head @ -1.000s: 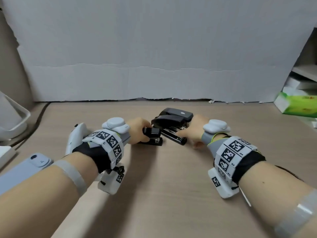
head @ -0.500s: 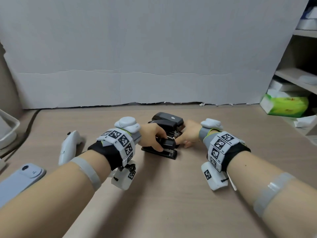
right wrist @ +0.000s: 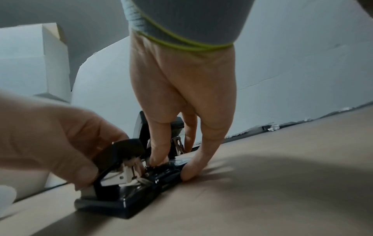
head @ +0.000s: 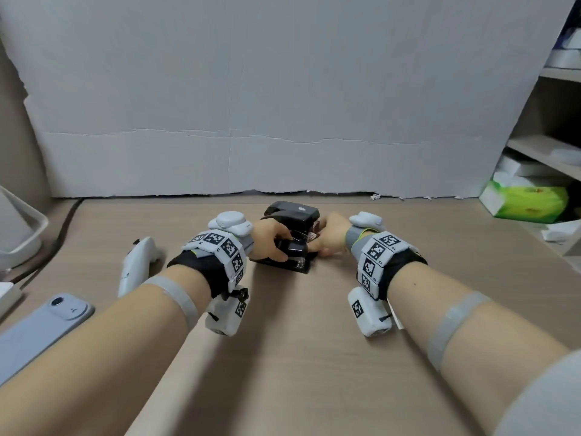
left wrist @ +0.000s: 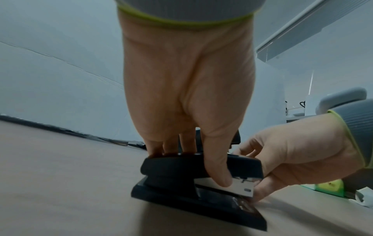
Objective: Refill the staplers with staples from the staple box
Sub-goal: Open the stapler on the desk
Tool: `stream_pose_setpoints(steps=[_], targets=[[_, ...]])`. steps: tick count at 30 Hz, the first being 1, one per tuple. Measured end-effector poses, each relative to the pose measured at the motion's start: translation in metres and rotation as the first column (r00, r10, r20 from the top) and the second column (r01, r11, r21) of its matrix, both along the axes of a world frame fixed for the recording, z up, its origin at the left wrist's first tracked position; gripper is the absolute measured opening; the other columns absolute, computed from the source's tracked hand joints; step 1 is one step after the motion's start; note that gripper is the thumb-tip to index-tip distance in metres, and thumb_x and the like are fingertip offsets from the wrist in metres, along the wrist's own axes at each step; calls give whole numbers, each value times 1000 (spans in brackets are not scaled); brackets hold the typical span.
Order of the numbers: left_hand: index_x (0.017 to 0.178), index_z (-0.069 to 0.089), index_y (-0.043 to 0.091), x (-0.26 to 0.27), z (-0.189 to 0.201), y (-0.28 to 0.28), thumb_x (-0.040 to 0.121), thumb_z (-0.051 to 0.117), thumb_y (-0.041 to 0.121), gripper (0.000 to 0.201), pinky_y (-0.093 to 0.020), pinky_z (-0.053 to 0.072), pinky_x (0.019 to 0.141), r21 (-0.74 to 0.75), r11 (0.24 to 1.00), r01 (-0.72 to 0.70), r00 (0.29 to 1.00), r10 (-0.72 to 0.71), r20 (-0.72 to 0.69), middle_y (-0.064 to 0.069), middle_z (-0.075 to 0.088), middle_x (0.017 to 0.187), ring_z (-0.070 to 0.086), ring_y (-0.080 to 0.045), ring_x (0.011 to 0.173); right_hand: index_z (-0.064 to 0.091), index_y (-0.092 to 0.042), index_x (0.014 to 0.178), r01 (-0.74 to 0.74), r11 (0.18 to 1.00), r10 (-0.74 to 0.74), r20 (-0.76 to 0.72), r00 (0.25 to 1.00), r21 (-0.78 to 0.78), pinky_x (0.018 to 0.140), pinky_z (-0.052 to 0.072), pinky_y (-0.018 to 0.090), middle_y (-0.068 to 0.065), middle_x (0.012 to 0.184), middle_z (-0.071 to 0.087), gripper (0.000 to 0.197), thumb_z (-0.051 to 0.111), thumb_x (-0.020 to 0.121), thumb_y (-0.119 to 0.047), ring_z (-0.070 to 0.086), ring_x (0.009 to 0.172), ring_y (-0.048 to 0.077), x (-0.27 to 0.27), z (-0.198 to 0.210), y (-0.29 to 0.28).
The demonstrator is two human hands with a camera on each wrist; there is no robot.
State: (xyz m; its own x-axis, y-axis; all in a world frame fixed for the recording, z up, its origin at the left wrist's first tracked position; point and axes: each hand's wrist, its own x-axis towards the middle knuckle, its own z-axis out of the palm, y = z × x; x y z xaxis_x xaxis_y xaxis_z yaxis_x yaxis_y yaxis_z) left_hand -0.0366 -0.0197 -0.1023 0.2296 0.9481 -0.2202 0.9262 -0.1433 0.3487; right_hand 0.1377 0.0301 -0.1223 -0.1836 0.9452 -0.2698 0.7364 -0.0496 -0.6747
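A small black stapler (head: 290, 258) lies on the wooden table, its lid down over the silver magazine (left wrist: 224, 186). My left hand (head: 279, 247) grips its top, thumb (left wrist: 218, 167) on the near side and fingers on the far side. My right hand (head: 317, 250) pinches the front end of its base, thumb (right wrist: 192, 169) against the side and a finger (right wrist: 159, 151) on top. A larger black stapler (head: 292, 214) stands just behind, its lid raised in the right wrist view (right wrist: 141, 126). No staple box is plainly in view.
A white controller (head: 138, 262) and a grey-blue phone (head: 41, 328) lie at the left, near a white tray (head: 19, 234) and a cable (head: 63, 228). A green packet (head: 528, 201) sits by shelves (head: 547, 152) at the right. White cardboard (head: 283, 105) closes the back.
My left hand brought the small stapler from the left to just in front of the larger one. My right hand left the larger stapler and took the small stapler's front end.
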Motion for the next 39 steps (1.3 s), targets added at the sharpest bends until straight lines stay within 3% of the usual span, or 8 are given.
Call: stream_pose_setpoints(steps=[3,7,12,18,27,31,33,39], targets=[[129,57,17,0,-3,-2,82,72,23,49,-27,39,81,24,1000,-11,1000,12,-26,0,54,110,51,-18,96,58,-6,111,30,999,-33,-107,994,-27,93,55,48,16,101,69,41,77,75,-8,70,94,32,9,2,-4],[113,64,20,11,-2,-9,78,75,29,38,-32,45,78,19,1000,5,998,-4,-65,0,60,96,55,-21,87,52,-5,117,18,996,-36,-213,976,-88,89,58,49,23,106,65,41,70,81,3,71,90,37,30,6,-23],[96,64,20,53,7,-27,76,74,38,29,-29,43,68,-20,991,134,990,-135,-46,3,63,85,57,-18,78,59,-11,115,-61,991,56,-42,998,-122,46,47,21,9,94,62,50,82,71,-8,56,46,10,59,9,-69],[108,62,24,98,2,-38,76,71,42,38,-33,52,81,12,977,215,975,-214,-62,1,67,97,63,-21,91,60,-14,68,-42,999,45,272,961,-17,58,51,32,6,57,59,20,78,68,-22,55,52,24,85,-3,-97],[110,62,25,100,-13,-43,78,73,42,38,-28,45,75,152,965,214,971,-227,77,4,62,92,59,-20,88,60,-9,80,-59,998,59,141,988,-1,47,56,29,8,68,61,16,76,78,-11,57,45,18,89,-10,-105],[107,64,21,87,-9,-41,79,75,43,37,-34,50,83,119,986,112,945,-143,294,-2,67,99,63,-21,92,59,-8,85,-77,997,72,184,980,21,49,55,30,11,71,63,16,73,82,-14,58,47,21,88,-11,-108],[102,66,20,80,-9,-41,72,77,41,38,-39,50,84,68,997,39,888,-65,456,-6,69,97,64,-24,91,54,-10,82,-79,997,72,209,975,25,48,54,29,11,72,64,20,73,83,-17,59,45,21,89,-11,-107],[80,64,20,62,-11,-53,70,68,27,13,-39,47,79,-139,978,-159,517,202,832,-2,67,78,69,-20,87,50,-13,81,-60,998,57,190,980,8,63,60,42,14,72,64,24,74,81,-15,59,50,26,89,-12,-103]])
